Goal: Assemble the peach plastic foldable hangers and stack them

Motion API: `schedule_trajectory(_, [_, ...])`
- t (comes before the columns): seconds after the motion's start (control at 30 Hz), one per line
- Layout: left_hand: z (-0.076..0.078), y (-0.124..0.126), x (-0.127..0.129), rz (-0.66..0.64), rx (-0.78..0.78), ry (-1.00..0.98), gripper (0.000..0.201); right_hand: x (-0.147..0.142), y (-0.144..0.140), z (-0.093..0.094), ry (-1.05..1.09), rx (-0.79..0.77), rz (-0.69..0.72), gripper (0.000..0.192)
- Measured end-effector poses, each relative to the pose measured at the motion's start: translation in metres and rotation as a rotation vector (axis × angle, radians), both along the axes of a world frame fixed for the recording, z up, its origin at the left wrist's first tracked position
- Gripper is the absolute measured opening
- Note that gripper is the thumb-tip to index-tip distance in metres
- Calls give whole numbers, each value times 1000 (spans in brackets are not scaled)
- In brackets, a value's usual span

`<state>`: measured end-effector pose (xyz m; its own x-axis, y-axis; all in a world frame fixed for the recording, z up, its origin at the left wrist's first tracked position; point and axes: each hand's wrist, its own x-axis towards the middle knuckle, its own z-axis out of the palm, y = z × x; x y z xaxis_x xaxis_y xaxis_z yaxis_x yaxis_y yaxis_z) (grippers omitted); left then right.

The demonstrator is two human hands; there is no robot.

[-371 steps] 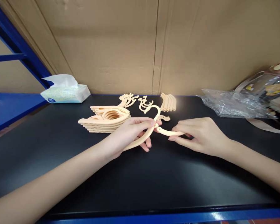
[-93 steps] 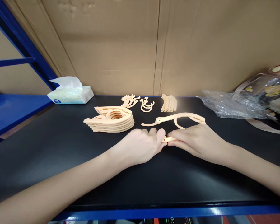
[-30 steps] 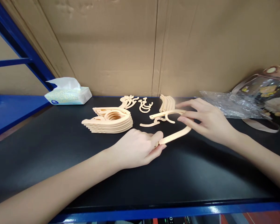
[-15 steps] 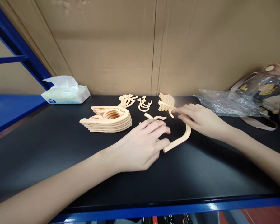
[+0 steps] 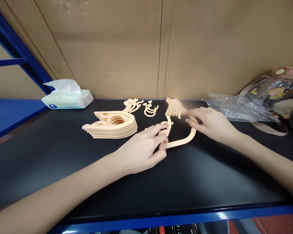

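Resting low on the desk (image 5: pixel 63 169), a folding hanger (image 5: pixel 183 140) is pinched shut by the left hand (image 5: pixel 141 151) and right hand (image 5: pixel 210 123) — the joint may slip if twisted.

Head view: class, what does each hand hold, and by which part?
Both grip one folding hanger: left hand pinches its near end, right hand its far bend.
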<state>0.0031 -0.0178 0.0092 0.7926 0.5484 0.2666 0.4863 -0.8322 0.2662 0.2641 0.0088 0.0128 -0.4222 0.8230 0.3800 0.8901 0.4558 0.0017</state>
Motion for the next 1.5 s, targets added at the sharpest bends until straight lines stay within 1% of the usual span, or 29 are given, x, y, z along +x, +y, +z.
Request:
schedule_trajectory(0.1, [-1, 1, 1, 24, 23, 22, 19, -2, -2, -1, -5, -7, 19, 30])
schedule_trajectory(0.2, [-2, 2, 1, 7, 46, 54, 10, -4, -2, -2, -14, -2, 32, 31])
schedule_trajectory(0.47, [-3, -1, 2, -49, 10, 53, 24, -7, -3, -2, -12, -37, 30, 31])
schedule_trajectory(0.63, [-5, 1, 1, -74, 2, 83, 31, -8, -3, -4, 13, -37, 62, 30])
schedule_trajectory(0.7, [-5, 3, 0, -96, 8, 103, 32, -8, -3, -5, 20, -54, 91, 30])
schedule_trajectory(0.8, [-4, 4, -1, -113, 35, 119, 33, -8, -4, -7, 33, -133, 188, 29])
schedule_trajectory(0.9, [-2, 6, -2, -96, 78, 120, 37, -10, -7, -7, 35, -205, 295, 27])
schedule_trajectory(1.0, [0, 8, -2, -78, 161, 80, 36, -14, -12, -5, 11, -197, 381, 25])
schedule_trajectory(1.1, [2, 10, -3, -28, 334, 52, 27, -17, -17, -3, -12, -167, 420, 23])
schedule_trajectory(1.17, [3, 12, -4, 32, 433, 78, 20, -19, -20, -2, -17, -154, 431, 22])
schedule_trajectory(1.23, [3, 12, -4, 76, 466, 103, 10, -19, -21, -1, -16, -144, 436, 23])
schedule_trajectory(1.3, [4, 12, -4, 112, 437, 101, 3, -19, -21, -1, -5, -143, 431, 23])
schedule_trajectory(1.4, [5, 10, -4, 174, 350, 74, 6, -19, -21, -2, 47, -168, 434, 28])
schedule_trajectory(1.5, [5, 7, -1, 238, 203, 23, 5, -22, -23, -4, 107, -177, 484, 33])
